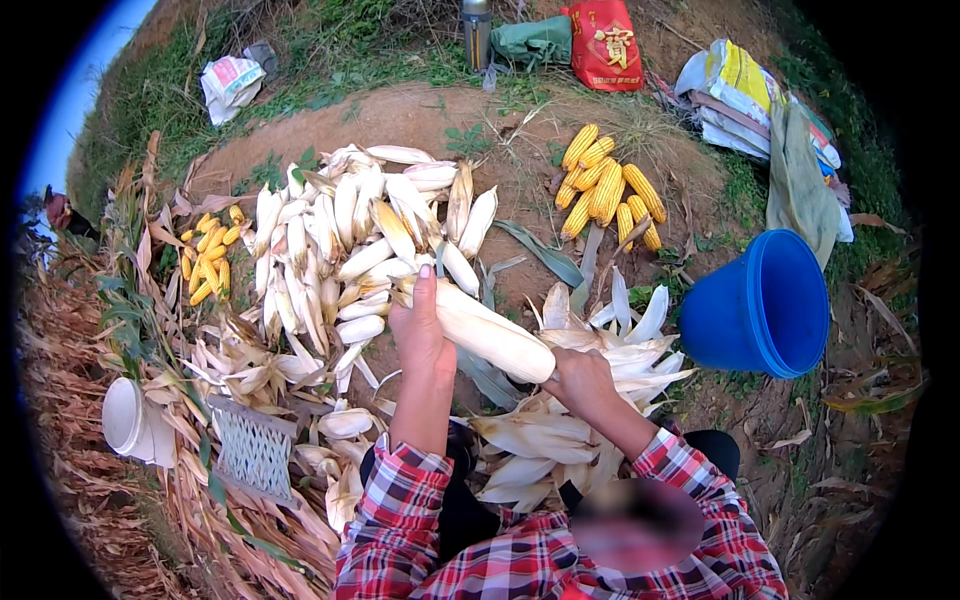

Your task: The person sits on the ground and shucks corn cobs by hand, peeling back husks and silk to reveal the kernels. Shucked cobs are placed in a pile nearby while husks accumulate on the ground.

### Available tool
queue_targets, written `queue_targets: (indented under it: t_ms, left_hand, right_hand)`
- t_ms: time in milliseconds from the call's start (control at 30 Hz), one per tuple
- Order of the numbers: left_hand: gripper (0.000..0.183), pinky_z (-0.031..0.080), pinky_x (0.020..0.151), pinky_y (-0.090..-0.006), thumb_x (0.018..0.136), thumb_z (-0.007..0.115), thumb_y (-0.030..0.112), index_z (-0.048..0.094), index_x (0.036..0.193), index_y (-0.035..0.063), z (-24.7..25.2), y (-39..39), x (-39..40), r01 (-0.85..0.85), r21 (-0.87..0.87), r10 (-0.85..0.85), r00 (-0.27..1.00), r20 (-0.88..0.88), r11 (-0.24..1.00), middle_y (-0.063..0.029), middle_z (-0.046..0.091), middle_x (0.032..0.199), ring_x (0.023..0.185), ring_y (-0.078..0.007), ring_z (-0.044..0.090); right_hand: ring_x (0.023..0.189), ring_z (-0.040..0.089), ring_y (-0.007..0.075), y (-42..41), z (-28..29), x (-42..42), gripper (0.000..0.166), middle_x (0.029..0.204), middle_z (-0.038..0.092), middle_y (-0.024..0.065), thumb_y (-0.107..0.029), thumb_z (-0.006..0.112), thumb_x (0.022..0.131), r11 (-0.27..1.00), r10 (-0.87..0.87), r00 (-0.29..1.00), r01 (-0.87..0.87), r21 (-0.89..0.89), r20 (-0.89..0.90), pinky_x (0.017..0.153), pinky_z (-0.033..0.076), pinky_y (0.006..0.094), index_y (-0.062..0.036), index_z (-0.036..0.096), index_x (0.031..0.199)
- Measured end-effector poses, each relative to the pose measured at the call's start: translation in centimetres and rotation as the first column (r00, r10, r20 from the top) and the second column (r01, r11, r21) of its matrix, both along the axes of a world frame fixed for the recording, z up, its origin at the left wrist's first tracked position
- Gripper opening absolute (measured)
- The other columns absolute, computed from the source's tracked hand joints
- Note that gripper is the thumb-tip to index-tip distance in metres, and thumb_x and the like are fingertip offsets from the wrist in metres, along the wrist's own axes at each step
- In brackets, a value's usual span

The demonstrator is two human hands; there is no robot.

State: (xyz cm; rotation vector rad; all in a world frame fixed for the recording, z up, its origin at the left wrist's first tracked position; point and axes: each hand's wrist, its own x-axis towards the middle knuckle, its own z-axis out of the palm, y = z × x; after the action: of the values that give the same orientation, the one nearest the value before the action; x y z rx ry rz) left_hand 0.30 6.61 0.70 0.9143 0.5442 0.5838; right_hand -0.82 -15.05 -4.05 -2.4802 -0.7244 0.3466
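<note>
A corn ear in its pale husk (499, 337) lies across both hands, tilted down to the right. My left hand (422, 326) grips its upper end, thumb raised along the tip. At the lower right end, my right hand (585, 379) closes on the base of the ear; its fingertips are partly hidden. Just beyond my left hand spreads a heap of unhusked corn ears (322, 225). Below and beside my right hand lie loose stripped husks (547, 439). Farther off, bare yellow cobs (607, 187) are piled on the soil.
A blue bucket (709, 307) lies tipped at the right. More yellow cobs (210, 255) sit at the left, above a woven-seat stool (255, 450) and a white bucket (142, 427). Folded sacks (731, 97), a red bag (606, 45) and a thermos (476, 37) stand at the back. A distant person (64, 214) is far left.
</note>
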Motion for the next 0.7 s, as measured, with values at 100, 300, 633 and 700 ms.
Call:
queue_targets:
  t_ms: [100,300,633,700]
  left_hand:
    - [0.054,0.044,0.091,-0.0369,0.084,0.070,0.022,0.044,0.127,0.0016,0.2,-1.2,-0.3,0.101,-0.002,-0.101,0.995,0.022,0.995,-0.0072,0.054,0.116,0.103,-0.0192,0.053]
    - [0.054,0.045,0.089,-0.0386,0.083,0.067,0.027,0.044,0.125,0.0023,-3.0,-3.6,-2.0,0.201,-0.327,-0.259,0.955,-0.145,0.923,-0.0098,0.054,0.112,0.102,-0.0228,0.054]
    - [0.048,0.053,0.071,-0.0510,0.086,0.058,0.044,0.051,0.117,0.0071,-2.5,-3.7,-5.8,0.508,-0.595,-0.648,0.761,-0.028,0.623,-0.0165,0.059,0.095,0.079,-0.0309,0.061]
    - [0.055,0.054,0.069,-0.0482,0.087,0.052,0.055,0.052,0.116,0.0086,-4.3,-3.5,-5.7,0.647,-0.612,-0.771,0.630,0.092,0.455,-0.0162,0.061,0.092,0.077,-0.0302,0.062]
  right_hand:
    - [0.069,0.064,0.0339,0.0,0.1,-0.3,0.029,0.073,0.065,0.0171,-0.026,0.068,0.072,0.999,-0.020,1.000,0.020,0.045,-0.009,0.064,0.050,0.0441,-0.0016,0.063,0.086]
    - [0.065,0.063,0.0355,0.9,0.3,-1.6,0.030,0.071,0.064,0.0194,-0.029,0.069,0.072,0.990,0.046,0.998,-0.052,0.133,0.045,0.061,0.050,0.0443,0.0000,0.063,0.079]
    - [0.060,0.061,0.0332,-0.1,5.6,-6.2,0.038,0.064,0.059,0.0149,-0.039,0.069,0.077,0.913,0.320,0.907,-0.372,0.168,0.274,0.057,0.048,0.0417,-0.0030,0.058,0.074]
    - [0.061,0.060,0.0329,-0.3,6.4,-6.3,0.036,0.064,0.059,0.0138,-0.037,0.069,0.078,0.886,0.375,0.885,-0.429,0.176,0.275,0.057,0.047,0.0416,-0.0036,0.057,0.073]
